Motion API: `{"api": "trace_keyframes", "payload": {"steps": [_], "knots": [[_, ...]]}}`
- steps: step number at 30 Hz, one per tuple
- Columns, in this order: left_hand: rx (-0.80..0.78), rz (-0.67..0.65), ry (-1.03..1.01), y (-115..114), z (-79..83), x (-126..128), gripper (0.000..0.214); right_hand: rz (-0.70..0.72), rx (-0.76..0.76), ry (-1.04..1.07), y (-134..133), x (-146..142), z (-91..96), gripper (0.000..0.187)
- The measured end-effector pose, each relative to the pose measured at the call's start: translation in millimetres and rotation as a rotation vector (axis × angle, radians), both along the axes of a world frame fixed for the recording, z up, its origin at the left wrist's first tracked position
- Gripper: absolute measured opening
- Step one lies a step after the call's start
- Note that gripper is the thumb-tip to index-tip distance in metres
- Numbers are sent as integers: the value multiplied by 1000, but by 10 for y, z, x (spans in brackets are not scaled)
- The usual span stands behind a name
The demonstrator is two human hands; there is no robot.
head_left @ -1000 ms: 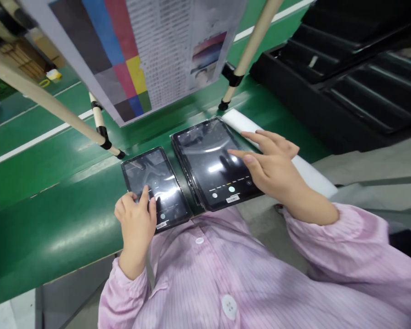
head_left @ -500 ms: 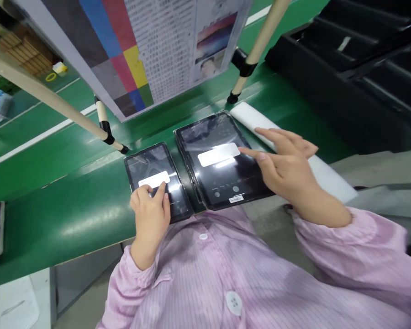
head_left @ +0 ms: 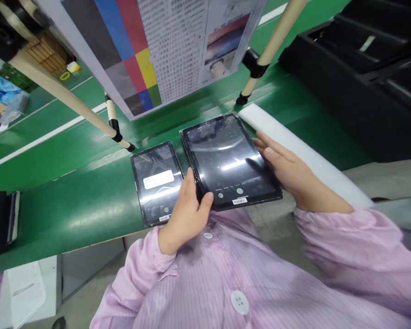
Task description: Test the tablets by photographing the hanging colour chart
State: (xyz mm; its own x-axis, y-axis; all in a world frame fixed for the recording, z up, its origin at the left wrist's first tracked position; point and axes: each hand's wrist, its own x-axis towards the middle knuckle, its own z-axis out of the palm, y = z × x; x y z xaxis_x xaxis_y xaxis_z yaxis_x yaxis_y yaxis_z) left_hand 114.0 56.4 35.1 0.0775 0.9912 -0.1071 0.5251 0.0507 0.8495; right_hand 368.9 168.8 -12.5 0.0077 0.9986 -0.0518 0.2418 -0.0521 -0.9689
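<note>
Bracing the larger tablet [head_left: 228, 160] at the front edge of the green bench [head_left: 71, 210], I clasp its left side with my left hand [head_left: 187, 212] and its right side with my right hand [head_left: 287, 171], likely to steady it. The smaller tablet [head_left: 157, 183] lies just left, seemingly within easy reach. The white labels [head_left: 239, 201] and printed chart [head_left: 178, 55] bear writing too small to read.

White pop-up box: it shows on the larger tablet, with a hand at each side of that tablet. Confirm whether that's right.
Not right: in the head view, the white pop-up box shows on the smaller tablet, not the larger tablet. The left hand and right hand are indeed at the larger tablet's sides.
</note>
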Motion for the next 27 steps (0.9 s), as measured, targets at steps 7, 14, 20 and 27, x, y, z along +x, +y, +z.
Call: {"api": "trace_keyframes", "payload": {"steps": [7,14,20,27], "knots": [[74,166,-426,199,-263,444,76,-98,-92,89,19,-120,133,56],[312,216,-498,-120,104,129,67,-8,119,151,-329,-475,571,64],[322,556,-445,-592,61,-561,54,272,-44,222,-564,-1395,415,80],[168,535,-402,-589,-434,-1194,67,280,-186,90,-514,-1879,22,91]]}}
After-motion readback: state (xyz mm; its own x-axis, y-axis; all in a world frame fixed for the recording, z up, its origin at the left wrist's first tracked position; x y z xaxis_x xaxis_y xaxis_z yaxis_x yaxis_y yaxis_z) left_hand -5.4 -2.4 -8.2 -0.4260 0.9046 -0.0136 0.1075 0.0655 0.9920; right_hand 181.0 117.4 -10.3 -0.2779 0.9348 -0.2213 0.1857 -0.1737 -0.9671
